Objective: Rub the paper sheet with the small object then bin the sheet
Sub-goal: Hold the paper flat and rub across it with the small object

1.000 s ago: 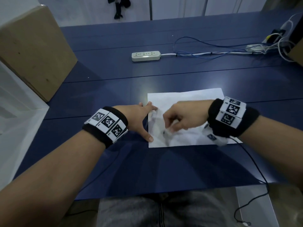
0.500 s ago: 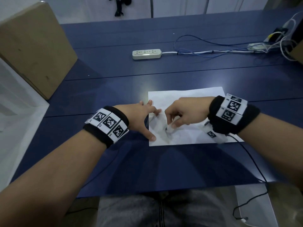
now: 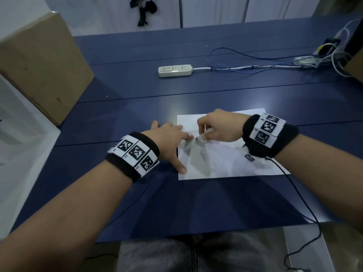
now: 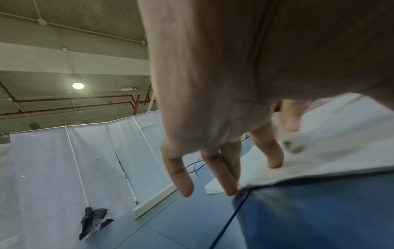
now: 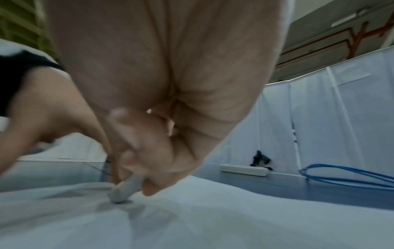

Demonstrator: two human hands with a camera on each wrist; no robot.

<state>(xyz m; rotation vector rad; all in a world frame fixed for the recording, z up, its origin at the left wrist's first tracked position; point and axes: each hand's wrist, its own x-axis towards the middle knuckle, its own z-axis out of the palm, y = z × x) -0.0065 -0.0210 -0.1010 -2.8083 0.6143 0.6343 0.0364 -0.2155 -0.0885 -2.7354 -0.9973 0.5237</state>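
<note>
A white paper sheet (image 3: 225,161) lies flat on the blue table (image 3: 137,203), slightly rippled. My right hand (image 3: 218,128) pinches a small whitish eraser (image 5: 124,190) and presses its tip onto the sheet (image 5: 213,219) near the left edge. The eraser (image 4: 293,144) shows blurred in the left wrist view, with grey smudges on its end. My left hand (image 3: 169,140) lies flat with straight, spread fingers (image 4: 226,175) pressing the sheet's left edge (image 4: 319,160); its thumb points toward the near corner.
A cardboard box (image 3: 39,65) stands at the table's far left. A white power strip (image 3: 174,70) and blue and white cables (image 3: 255,65) lie across the back. A thin black wire (image 3: 302,203) runs from my right wristband off the near edge. White partition panels (image 4: 64,168) stand behind the table.
My right hand has slid the eraser away from me and to the left across the sheet, ending closer to my left fingers. The left hand stays pressed on the edge.
</note>
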